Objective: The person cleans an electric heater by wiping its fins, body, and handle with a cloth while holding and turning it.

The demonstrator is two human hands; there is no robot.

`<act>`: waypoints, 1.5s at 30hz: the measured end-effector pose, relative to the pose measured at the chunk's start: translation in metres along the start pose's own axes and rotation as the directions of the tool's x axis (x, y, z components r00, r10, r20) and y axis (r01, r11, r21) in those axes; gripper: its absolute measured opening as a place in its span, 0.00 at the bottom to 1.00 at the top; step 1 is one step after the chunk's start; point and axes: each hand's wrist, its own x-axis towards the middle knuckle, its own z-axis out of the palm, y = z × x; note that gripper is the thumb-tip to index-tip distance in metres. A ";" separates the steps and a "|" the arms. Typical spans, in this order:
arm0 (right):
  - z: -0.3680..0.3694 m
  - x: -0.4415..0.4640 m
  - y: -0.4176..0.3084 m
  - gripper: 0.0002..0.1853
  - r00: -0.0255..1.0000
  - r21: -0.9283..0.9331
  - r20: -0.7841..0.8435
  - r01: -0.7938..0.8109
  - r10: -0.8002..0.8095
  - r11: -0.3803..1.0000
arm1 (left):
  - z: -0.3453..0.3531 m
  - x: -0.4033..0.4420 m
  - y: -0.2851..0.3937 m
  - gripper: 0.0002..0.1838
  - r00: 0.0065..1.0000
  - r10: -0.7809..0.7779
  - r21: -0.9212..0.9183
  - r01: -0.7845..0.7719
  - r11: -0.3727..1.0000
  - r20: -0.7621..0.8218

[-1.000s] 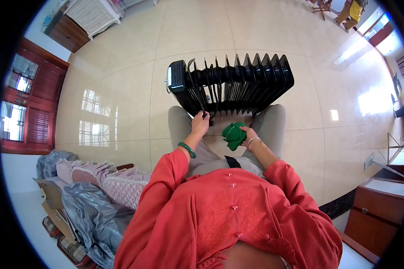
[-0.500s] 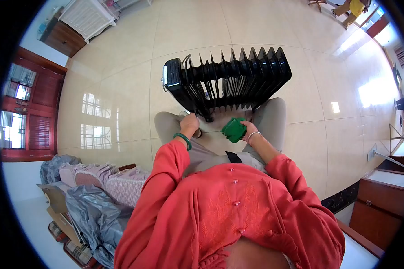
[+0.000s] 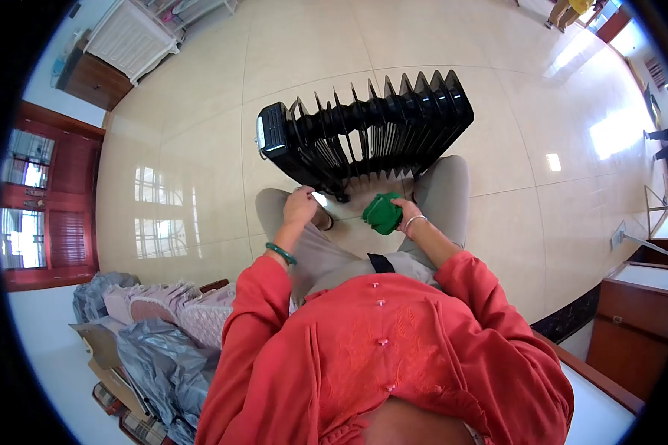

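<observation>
A black oil-filled radiator heater (image 3: 371, 126) with several fins stands on the floor in front of me, between and beyond my knees. My right hand (image 3: 408, 215) is closed around a folded green cloth (image 3: 382, 213), held just short of the heater near my right knee. Close to the heater's lower left end is my left hand (image 3: 299, 206), its fingers curled in. What they grip, if anything, is too small to make out. A green bangle (image 3: 280, 254) circles the left wrist.
Shiny tiled floor (image 3: 193, 133) surrounds the heater. At the lower left lie pink quilted fabric (image 3: 200, 311) and grey plastic sheeting (image 3: 163, 363). A wooden cabinet (image 3: 638, 319) stands at the right. Another person's legs (image 3: 564, 15) show at the top right.
My left hand has shifted left and slightly outward along the heater's end. The heater sits a little further left in view, turned slightly. The green cloth stays in my right hand.
</observation>
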 end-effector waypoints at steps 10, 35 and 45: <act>0.050 -0.043 -0.008 0.21 0.979 0.254 0.206 -0.061 0.008 0.965 | -0.124 0.017 0.056 0.07 0.744 0.222 -0.139 -0.390 0.910 -0.630; 0.200 -0.068 0.009 0.33 0.370 -0.469 0.332 0.863 -0.868 0.189 | -0.121 0.084 0.084 0.31 0.887 0.063 0.108 -0.014 0.994 -0.457; 0.168 0.060 0.014 0.24 0.823 -0.835 0.243 0.447 -0.513 0.322 | -0.127 0.079 0.095 0.32 0.911 0.051 0.185 0.029 0.982 -0.410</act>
